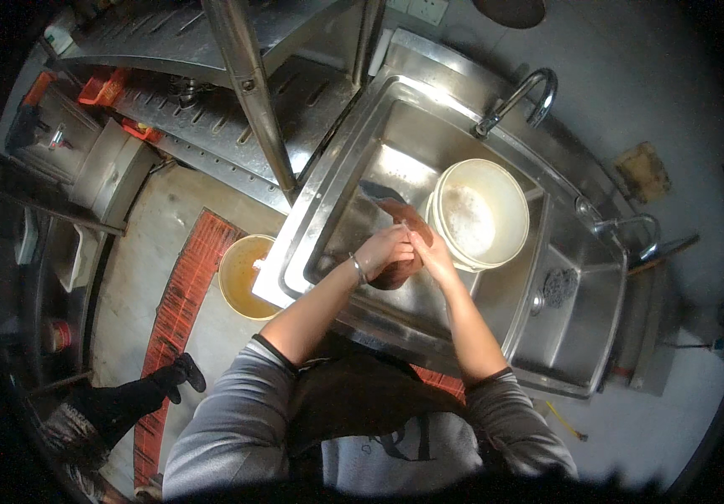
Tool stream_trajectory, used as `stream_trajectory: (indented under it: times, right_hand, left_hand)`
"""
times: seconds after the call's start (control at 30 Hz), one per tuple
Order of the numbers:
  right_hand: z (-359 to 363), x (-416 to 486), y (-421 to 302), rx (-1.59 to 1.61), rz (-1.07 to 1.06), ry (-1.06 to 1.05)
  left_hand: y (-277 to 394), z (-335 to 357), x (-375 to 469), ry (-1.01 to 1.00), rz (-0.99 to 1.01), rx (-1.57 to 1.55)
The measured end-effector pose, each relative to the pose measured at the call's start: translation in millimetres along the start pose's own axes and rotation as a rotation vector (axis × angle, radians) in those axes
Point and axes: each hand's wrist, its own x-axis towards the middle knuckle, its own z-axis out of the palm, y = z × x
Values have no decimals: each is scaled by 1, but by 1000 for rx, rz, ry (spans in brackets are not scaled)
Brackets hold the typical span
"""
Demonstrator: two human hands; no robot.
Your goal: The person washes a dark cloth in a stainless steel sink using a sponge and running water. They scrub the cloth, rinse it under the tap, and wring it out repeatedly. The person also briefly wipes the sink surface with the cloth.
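Observation:
Both hands are together over the large basin of a stainless steel sink (507, 302), gripping a wet-looking reddish-brown cloth (400, 277). My left hand (387, 252), with a bracelet at its wrist, closes on the cloth from the left. From the right, my right hand (432, 257) holds the same bunched part, its fingers partly hidden. The cloth hangs below the hands, and a dark grey-blue part (378, 191) spreads beyond them; whether that is a separate cloth I cannot tell. Just right of the hands stands a white plastic bucket (514, 189) with whitish, foamy-looking contents.
Two curved faucets (516, 104) rise along the sink's back edge. The smaller right basin (567, 346) holds a dark scouring pad (560, 286). On the floor, a bucket of yellowish liquid (231, 271) stands beside a red mat (192, 290). Another person's leg (129, 394) shows at lower left.

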Motion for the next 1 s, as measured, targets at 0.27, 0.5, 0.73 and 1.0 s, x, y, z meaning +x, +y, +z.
stream_trajectory:
  times: [0.27, 0.5, 0.73, 1.0]
  right_hand:
    - [7, 0, -25, 1070, 146, 95]
    - [16, -16, -14, 4, -331, 446]
    - [36, -18, -31, -924, -111, 290]
    - [57, -17, -6, -774, -302, 387]
  left_hand:
    - [-37, -14, 0, 628, -167, -157]
    - [-37, -23, 43, 84, 67, -771]
    - [-63, -16, 37, -9, -46, -654]
    - [-65, -38, 30, 198, -96, -223]
